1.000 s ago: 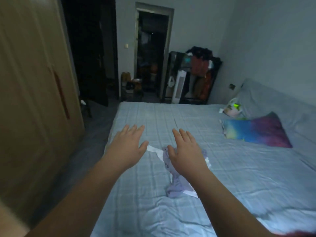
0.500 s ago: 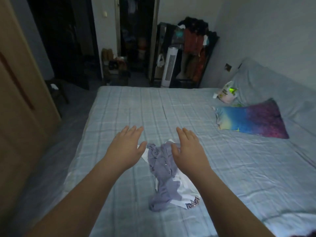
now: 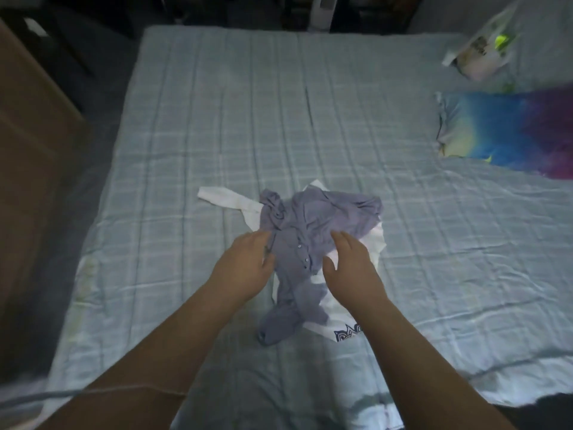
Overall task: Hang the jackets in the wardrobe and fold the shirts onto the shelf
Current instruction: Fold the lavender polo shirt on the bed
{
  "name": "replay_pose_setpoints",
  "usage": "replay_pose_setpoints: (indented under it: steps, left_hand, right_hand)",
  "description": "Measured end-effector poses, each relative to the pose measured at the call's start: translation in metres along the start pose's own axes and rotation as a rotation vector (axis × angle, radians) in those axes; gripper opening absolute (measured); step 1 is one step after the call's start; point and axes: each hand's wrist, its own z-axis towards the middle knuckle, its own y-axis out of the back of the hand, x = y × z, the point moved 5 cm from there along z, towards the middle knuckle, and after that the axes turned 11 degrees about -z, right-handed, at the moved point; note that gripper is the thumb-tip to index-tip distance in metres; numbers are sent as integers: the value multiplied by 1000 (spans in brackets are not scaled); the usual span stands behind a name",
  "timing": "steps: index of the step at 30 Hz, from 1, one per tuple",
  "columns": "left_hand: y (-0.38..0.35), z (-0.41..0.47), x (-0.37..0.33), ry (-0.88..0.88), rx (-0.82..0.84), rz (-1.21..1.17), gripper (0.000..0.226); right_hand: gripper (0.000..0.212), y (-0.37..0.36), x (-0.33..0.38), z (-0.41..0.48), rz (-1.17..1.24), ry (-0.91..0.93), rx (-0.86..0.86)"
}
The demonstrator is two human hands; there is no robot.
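Shirt [image 3: 319, 218] crumpled on bed [image 3: 217, 119], left hand [image 3: 245, 268] and right hand [image 3: 350, 268] flanking it

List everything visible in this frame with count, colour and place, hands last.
lavender shirt: one, pale purple, buttoned, crumpled mid-bed on top of the white garment
white garment: one, white with a dark blue print at one edge, under the shirt
bed sheet: one, light blue checked, covering the bed
pillow: one, blue, yellow and purple, right side of the bed
plastic bag: one, whitish with green, far right corner
wardrobe: one, brown, left of the bed
left hand: one, at the shirt's left edge, fingers straight
right hand: one, over the shirt's right side, fingers straight
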Motion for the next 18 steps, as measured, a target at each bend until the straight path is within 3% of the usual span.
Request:
replay_pose_setpoints:
  steps: [5, 8, 9, 13, 18]
  left_hand:
    - [-107, 35, 67, 212, 186, -73, 42]
    - [-166, 46, 97, 320, 307, -108, 21]
    - [-184, 47, 107, 342, 323, -113, 23]
    - [-230, 46, 122, 321, 338, -89, 62]
    - [-229, 49, 114, 349, 271, -92, 60]
  right_hand:
    - [51, -114, -49, 32, 3, 10, 256]
    - [43, -184, -69, 41, -43, 33, 454]
    - [38, -205, -76, 42, -67, 19, 491]
    - [34, -252, -96, 38, -37, -59, 464]
    - [26, -246, -95, 39, 36, -89, 477]
